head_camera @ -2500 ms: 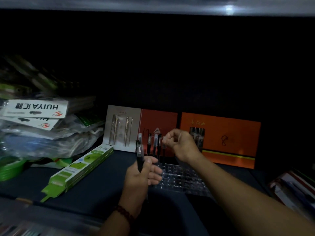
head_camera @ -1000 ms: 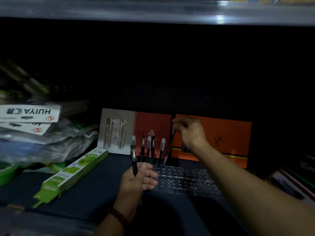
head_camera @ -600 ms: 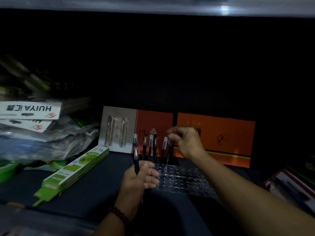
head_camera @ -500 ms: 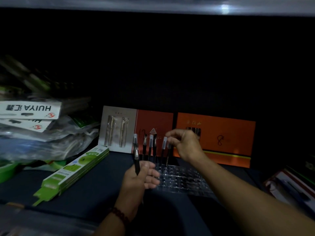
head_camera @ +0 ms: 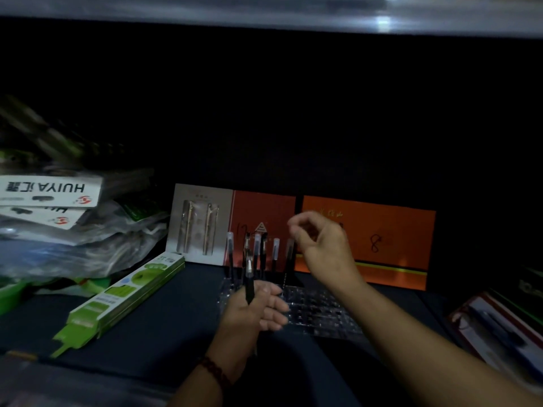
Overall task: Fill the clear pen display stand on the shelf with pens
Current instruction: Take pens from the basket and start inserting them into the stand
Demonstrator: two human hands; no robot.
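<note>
The clear pen display stand [head_camera: 317, 309] is on the shelf [head_camera: 176, 318], 6 pens [head_camera: 258, 251] upright in its back row; the right hand [head_camera: 321, 248] has released the 6th and lifted, grip loosely apart. The left hand [head_camera: 252, 312] stays clamped on a spare pen [head_camera: 249, 286]. Darkness hides the stand's holes

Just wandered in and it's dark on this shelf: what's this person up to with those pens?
A person is filling a clear pen display stand on the shelf. About six pens stand upright along its back row; the holes nearer the front look unfilled. The left hand grips one more black pen upright. The right hand is raised beside the top of the rightmost standing pen, fingers curled; blur hides whether it touches it.
</note>
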